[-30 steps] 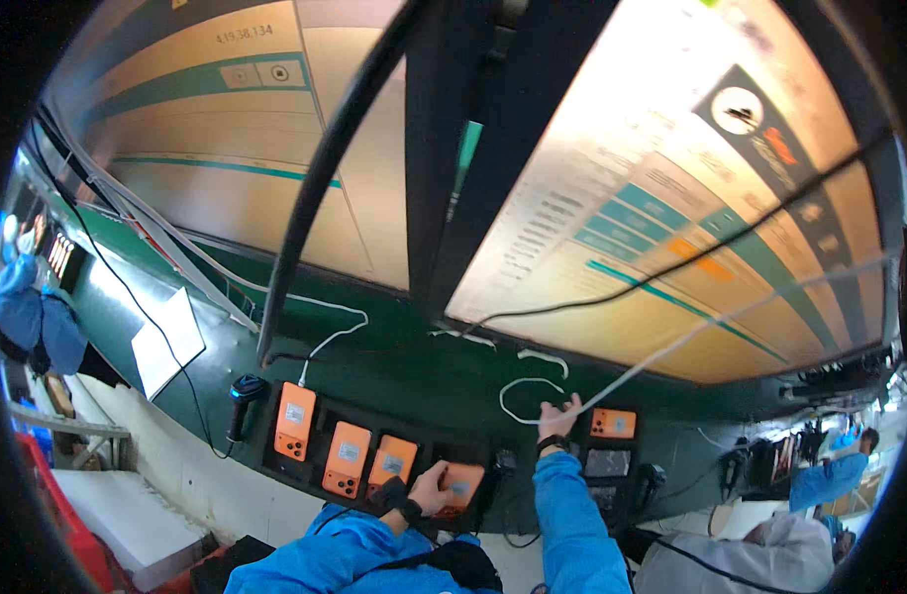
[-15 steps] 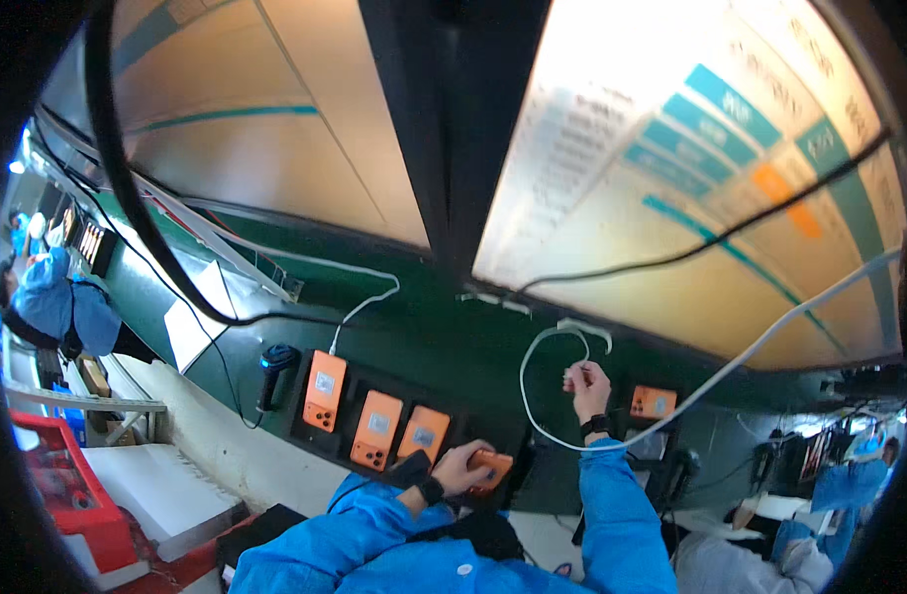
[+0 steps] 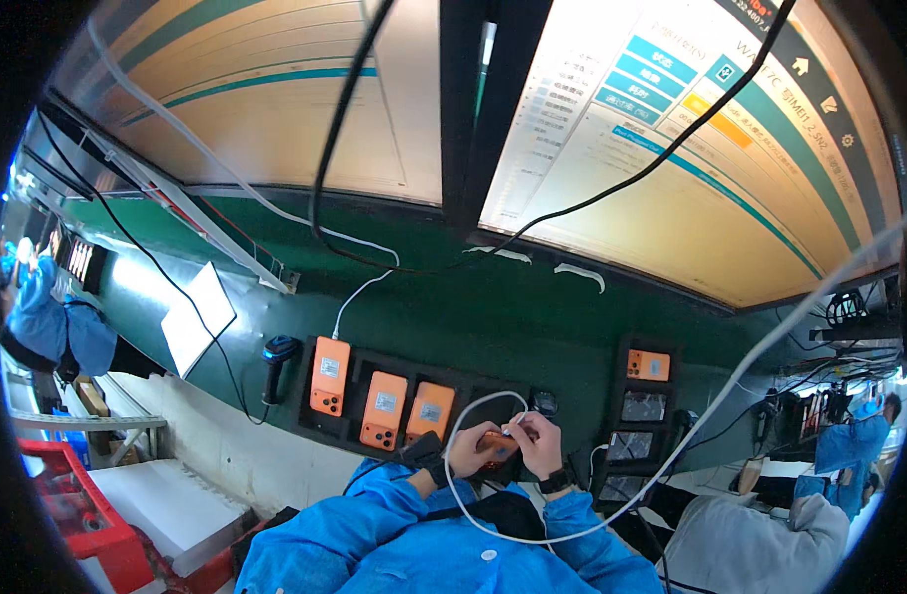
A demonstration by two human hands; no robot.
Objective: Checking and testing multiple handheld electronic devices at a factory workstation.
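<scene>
My left hand [image 3: 464, 456] is closed around an orange phone [image 3: 496, 450] close to my body, above the near edge of the bench. At the phone's right end, my right hand [image 3: 541, 445] pinches the end of a white cable [image 3: 754, 362]. The fingers hide whether the plug is in the phone. The cable loops down across my front and rises to the right. Just left of my hands, a black tray [image 3: 357, 368] holds more orange phones; one phone [image 3: 330, 376] has another white cable [image 3: 353, 296] joined to its top end.
A handheld scanner [image 3: 277, 368] stands left of the tray. Two large screens [image 3: 661, 148] rise behind the bench, with a black cable [image 3: 612, 203] hanging across. To the right, a second black tray [image 3: 631, 400] carries an orange phone [image 3: 649, 365] and dark devices. Other people sit at both sides.
My right hand has come down and left with the cable end to the phone in my left hand. The cable loop now hangs before my body. The view has shifted slightly.
</scene>
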